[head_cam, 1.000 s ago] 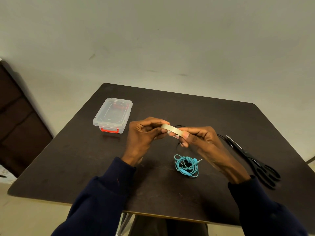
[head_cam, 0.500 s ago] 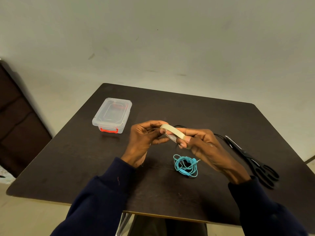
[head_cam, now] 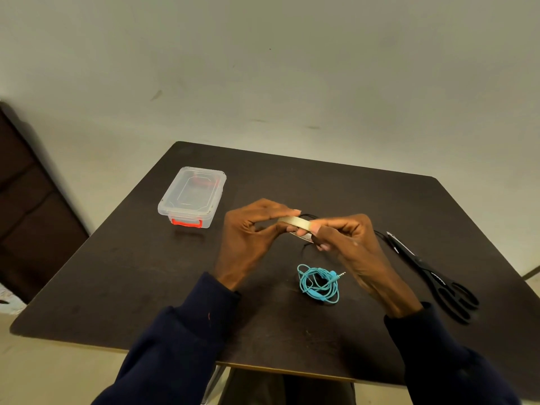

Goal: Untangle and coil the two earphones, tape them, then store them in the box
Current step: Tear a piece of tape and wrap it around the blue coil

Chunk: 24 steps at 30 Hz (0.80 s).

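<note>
A beige roll of tape (head_cam: 295, 222) is held above the table's middle between both hands. My left hand (head_cam: 251, 238) pinches its left side with thumb and fingertips. My right hand (head_cam: 350, 247) grips its right side, fingers curled round the rim. A coiled teal earphone (head_cam: 318, 285) lies on the dark table (head_cam: 146, 273) just below my right hand. A black earphone cord (head_cam: 306, 245) shows in bits behind and under the hands, mostly hidden. The clear lidded box (head_cam: 191, 197) with a red latch stands at the left back.
Black scissors (head_cam: 432, 276) lie at the right, blades pointing toward the hands. A dark piece of furniture (head_cam: 26, 206) stands on the floor left of the table. The table's front edge runs close to my sleeves.
My hands and the tape roll have barely shifted; the fingers have turned the roll slightly. The earphones, box and scissors lie where they were.
</note>
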{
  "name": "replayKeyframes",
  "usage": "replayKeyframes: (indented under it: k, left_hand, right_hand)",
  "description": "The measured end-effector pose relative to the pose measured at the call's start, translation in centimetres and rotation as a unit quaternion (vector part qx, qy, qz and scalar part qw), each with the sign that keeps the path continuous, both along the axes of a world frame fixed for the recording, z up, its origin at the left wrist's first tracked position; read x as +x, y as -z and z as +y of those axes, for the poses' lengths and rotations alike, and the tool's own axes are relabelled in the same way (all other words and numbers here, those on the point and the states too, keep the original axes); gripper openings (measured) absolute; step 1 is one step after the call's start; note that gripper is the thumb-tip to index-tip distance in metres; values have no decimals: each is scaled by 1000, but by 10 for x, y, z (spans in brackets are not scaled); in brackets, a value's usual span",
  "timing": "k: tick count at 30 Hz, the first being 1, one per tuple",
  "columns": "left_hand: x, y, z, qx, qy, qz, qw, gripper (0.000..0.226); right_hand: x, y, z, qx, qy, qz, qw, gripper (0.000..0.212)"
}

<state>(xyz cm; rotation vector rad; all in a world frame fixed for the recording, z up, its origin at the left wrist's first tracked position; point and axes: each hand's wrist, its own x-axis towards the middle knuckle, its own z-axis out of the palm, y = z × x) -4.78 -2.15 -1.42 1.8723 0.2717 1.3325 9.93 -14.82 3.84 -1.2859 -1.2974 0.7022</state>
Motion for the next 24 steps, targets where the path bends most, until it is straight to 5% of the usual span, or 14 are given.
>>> replayKeyframes:
  k: [5,11,24]
  left_hand:
    - [-2,0,-1,-76,40,-18,996,23]
    - [-3,1,-2,-150,83,-43,984,25]
    - [0,5,-6,-322,118,-83,936,31]
  right_hand:
    - [1,-2,-1,-10,-38,-3,999,52]
    - [2,-3,-2,-32,-65,6,997,30]
    - [12,3,-3,-25,-66,42,997,26]
